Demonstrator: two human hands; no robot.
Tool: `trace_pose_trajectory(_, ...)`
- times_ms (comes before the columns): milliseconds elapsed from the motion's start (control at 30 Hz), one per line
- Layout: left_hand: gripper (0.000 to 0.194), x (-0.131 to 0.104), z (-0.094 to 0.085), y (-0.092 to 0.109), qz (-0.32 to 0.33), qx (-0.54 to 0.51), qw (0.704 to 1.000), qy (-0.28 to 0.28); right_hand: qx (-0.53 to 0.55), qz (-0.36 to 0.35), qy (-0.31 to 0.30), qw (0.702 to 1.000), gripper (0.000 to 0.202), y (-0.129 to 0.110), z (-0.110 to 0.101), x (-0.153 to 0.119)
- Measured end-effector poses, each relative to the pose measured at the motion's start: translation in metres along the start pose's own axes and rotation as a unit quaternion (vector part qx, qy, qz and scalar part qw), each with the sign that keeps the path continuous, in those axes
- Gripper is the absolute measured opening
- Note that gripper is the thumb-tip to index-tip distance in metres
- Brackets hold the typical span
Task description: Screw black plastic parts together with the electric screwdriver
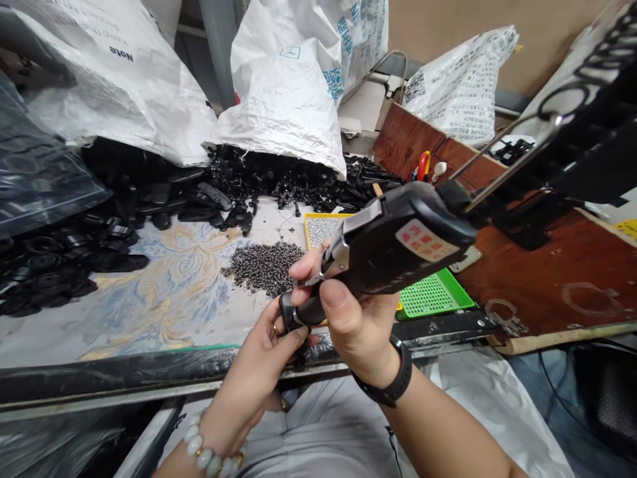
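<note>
Floral-patterned covering (pixel 184 285) spreads across your workbench at the left and centre of the frame, with white sacks (pixel 286 106) slumped along the top. Just right of centre you have the black electric screwdriver (pixel 398 245), tilted with its nose down to the left and its back end joined to a metal wire bail (pixel 512 167) at upper right. Your right hand (pixel 363 325) is wrapped round its front, thumb and fingers closed about the barrel and the silver lever. Your left hand (pixel 271 348) pinches a small black plastic part (pixel 287 312) at the driver's nose; whether the bit meets a screw is hidden.

Expect the driver to feel stiff and rather heavy towards the back, so the narrow barrel beside the lever looks the best hold. The part looks light, hard and perhaps slippery; grip it by its edges, fingertips away from the bit.

Beyond your hands, a yellow tray (pixel 307 232) holds fine silvery speckles, too small to make out. Right of centre, a green tray (pixel 458 289) shows a perforated floor. Loose screws (pixel 269 265) lie piled at centre, and a heap of black plastic parts (pixel 239 192) sits below the sacks' mouths.
</note>
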State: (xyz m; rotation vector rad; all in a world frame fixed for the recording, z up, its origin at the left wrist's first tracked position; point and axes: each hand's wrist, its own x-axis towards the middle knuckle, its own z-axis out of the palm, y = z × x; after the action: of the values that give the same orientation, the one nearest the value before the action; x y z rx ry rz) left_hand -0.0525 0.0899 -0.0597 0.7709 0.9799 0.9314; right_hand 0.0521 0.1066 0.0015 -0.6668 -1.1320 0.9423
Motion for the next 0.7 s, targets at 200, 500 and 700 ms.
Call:
trace_pose_trajectory(200, 0.049, -0.001, 0.001, -0.002, 0.002, 0.005, 1.0, 0.005, -0.003, -0.014, 0.022, 1.0, 0.018, 0.007, -0.001, -0.003)
trace_pose_trajectory(500, 0.044, -0.001, -0.002, -0.004, 0.025, 0.103, 0.994, -0.018, -0.005, -0.027, -0.01, 1.0, 0.014, 0.003, -0.004, -0.005)
trace_pose_trajectory(700, 0.036, -0.021, -0.026, 0.009, 0.134, 0.342, 0.926, 0.09, -0.006, -0.115, 0.005, 0.993, 0.014, -0.03, -0.003, 0.012)
